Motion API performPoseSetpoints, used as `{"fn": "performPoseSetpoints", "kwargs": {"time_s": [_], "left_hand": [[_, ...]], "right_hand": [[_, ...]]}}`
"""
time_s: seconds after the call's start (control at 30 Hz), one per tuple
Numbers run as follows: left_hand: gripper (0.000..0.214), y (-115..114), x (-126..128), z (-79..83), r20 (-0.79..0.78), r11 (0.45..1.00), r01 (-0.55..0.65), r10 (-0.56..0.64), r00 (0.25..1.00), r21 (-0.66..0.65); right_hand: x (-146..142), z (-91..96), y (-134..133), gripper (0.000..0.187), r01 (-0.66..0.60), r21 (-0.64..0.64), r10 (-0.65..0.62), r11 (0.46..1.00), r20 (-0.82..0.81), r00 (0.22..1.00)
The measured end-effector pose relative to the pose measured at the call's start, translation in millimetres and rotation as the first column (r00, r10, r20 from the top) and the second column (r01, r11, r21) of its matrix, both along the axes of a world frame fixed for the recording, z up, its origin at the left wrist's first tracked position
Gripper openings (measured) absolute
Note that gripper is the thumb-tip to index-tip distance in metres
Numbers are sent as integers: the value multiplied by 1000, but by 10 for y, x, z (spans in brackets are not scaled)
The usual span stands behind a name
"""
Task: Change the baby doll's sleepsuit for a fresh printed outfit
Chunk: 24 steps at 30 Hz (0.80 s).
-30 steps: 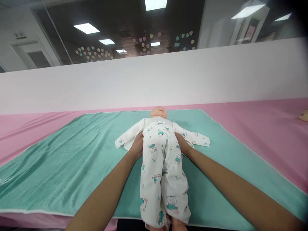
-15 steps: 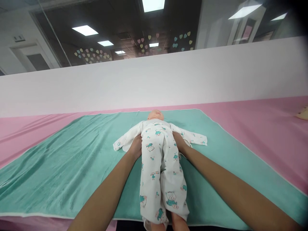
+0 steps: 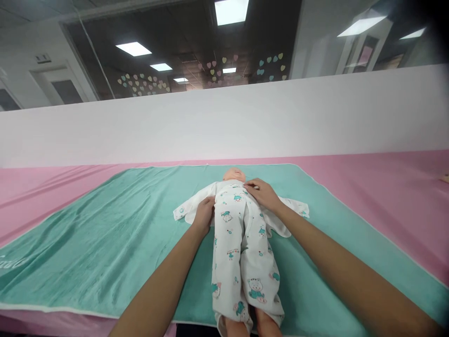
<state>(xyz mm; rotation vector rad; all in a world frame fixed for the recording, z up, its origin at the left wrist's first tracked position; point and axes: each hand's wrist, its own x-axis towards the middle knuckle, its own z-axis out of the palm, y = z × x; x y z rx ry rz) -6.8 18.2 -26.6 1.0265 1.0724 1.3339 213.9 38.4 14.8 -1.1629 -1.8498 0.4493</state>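
Observation:
A baby doll lies on its back, its head at the far end and bare feet toward me. It has on a white printed baby top, sleeves spread out sideways, and white baby trousers with teal animal prints, pulled high up the torso. My left hand is closed at the left side of the trousers near the waist, its fingertips partly hidden by the cloth. My right hand lies over the right upper edge of the trousers, thumb and fingers pinched together on the cloth there.
A teal blanket with white edging and some wrinkles lies under the doll, over a pink surface. Behind stands a low white wall, with glass above it carrying heart stickers. A small beige object shows at the right edge.
My right hand has come out from the doll's right-hand side and moved up onto the trousers' top edge. My left hand stays at the left side. The view has shifted slightly.

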Motion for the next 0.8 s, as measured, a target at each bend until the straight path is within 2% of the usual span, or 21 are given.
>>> {"fn": "performPoseSetpoints", "kwargs": {"time_s": [0.13, 0.23, 0.3, 0.37, 0.47, 0.57, 0.7, 0.73, 0.8], "left_hand": [[29, 18, -26, -52, -25, 999, 41, -40, 999, 25], [28, 14, 17, -50, -121, 998, -39, 45, 992, 51], [25, 29, 53, -27, -277, 986, -151, 165, 946, 71], [22, 67, 69, -3, -403, 966, -239, 257, 879, 94], [18, 135, 34, 13, -468, 952, -281, 304, 830, 121], [13, 153, -36, 4, -517, 944, -286, 330, 790, 166], [9, 97, -92, 10, -623, 905, -240, 417, 662, 351], [10, 76, -96, 25, -627, 904, -209, 412, 661, 374], [11, 17, -98, 74, -594, 926, -147, 339, 729, 348]], "right_hand": [[-164, 239, 227, 26, -233, -75, 242, 970, 150, 959], [-213, 347, 349, 28, -271, -172, 309, 947, 255, 916], [-235, 352, 420, 28, -215, -185, 263, 959, 297, 918], [-268, 305, 485, 27, -152, -137, 187, 979, 307, 933], [-357, 181, 551, 27, -46, -52, 58, 998, 262, 963], [-448, 55, 534, 23, 46, -21, -41, 999, 187, 982], [-427, -96, 287, 18, 98, 108, -109, 989, 98, 989], [-387, -131, 168, 21, 105, 151, -119, 983, 92, 989], [-276, -187, -150, 27, 117, 217, -140, 969, 94, 986]]}}
